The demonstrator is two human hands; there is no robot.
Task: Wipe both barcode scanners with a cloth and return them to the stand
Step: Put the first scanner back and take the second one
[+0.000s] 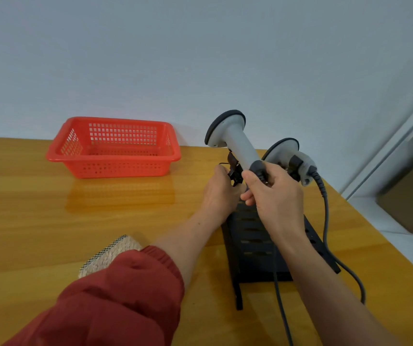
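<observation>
Two grey barcode scanners with dark rims stand at the black perforated stand (252, 248) on the wooden table. My right hand (274, 196) grips the handle end of the left scanner (237, 141), which tilts up and away from me. My left hand (219, 191) holds the black clip (234, 171) of the stand just beside that scanner. The right scanner (285, 153) sits in its holder on the stand, untouched. A checked cloth (110, 254) lies on the table near me, partly hidden by my red sleeve.
A red plastic basket (113, 148) stands at the back left near the wall. Two grey cables (325, 221) trail from the scanners toward the table's front edge. White shelving (400, 183) with a cardboard box stands at the right, beyond the table's edge.
</observation>
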